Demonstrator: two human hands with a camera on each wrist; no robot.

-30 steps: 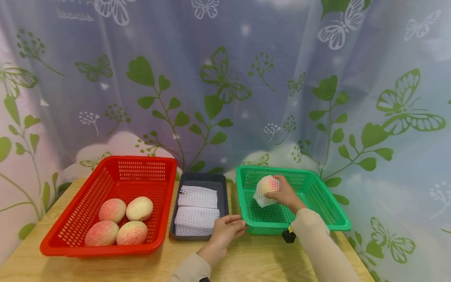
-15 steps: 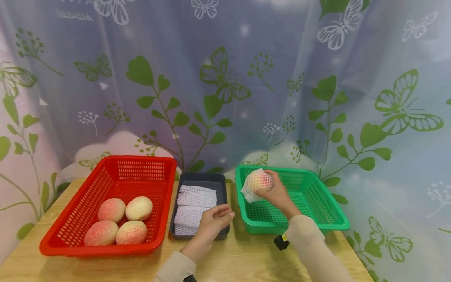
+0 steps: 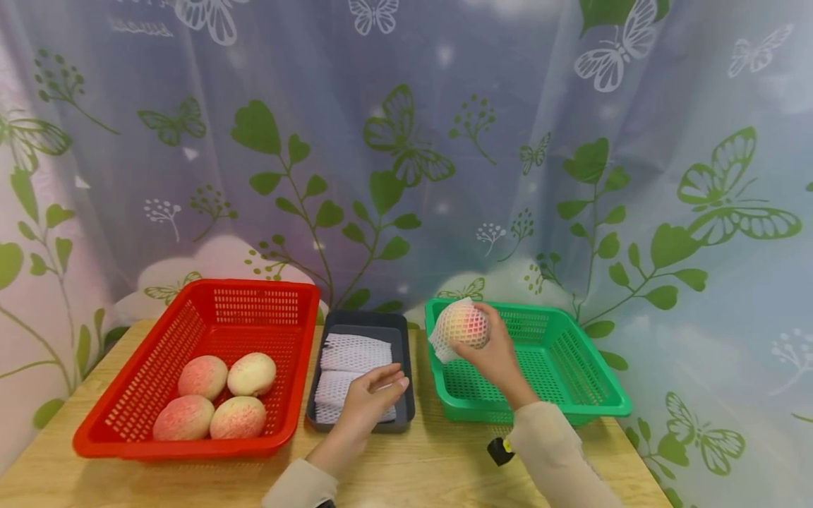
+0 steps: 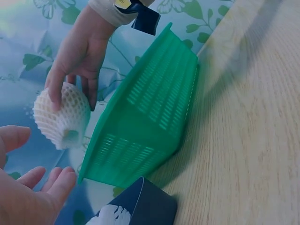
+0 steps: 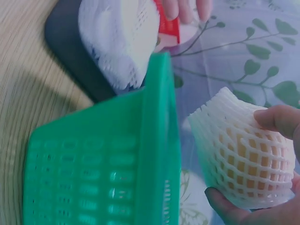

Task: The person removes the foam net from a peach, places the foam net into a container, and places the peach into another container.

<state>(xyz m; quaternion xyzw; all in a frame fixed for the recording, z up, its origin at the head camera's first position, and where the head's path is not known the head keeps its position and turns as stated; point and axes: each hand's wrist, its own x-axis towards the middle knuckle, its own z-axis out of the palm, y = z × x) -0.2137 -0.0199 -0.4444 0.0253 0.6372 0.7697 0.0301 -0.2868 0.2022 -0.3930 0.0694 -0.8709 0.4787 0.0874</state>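
Note:
My right hand point(image 3: 498, 356) grips a peach point(image 3: 468, 326) wrapped in a white foam net sleeve point(image 5: 243, 159), above the left side of the green basket point(image 3: 571, 409). In the right wrist view, thumb and fingers curl round it, and the sleeve's loose end points away from the palm. With fingers apart and nothing in them, my left hand point(image 3: 365, 402) hovers over the front of the dark grey tray point(image 3: 371, 323). Flat white foam net sleeves point(image 3: 357, 353) lie in that tray, partly hidden by the hand. The left wrist view shows the wrapped peach point(image 4: 63, 112) near the left fingertips.
A red basket point(image 3: 190, 449) stands on the left with several bare peaches point(image 3: 203, 376) toward its front. The tray lies between the two baskets on the wooden table point(image 3: 419, 473). A printed curtain point(image 3: 495, 212) hangs right behind. A small black device point(image 3: 500, 451) sits at my right wrist.
My right hand has lifted the wrapped peach and moved it left within the green basket's area. My left hand has drawn back left from the green basket's rim to over the tray.

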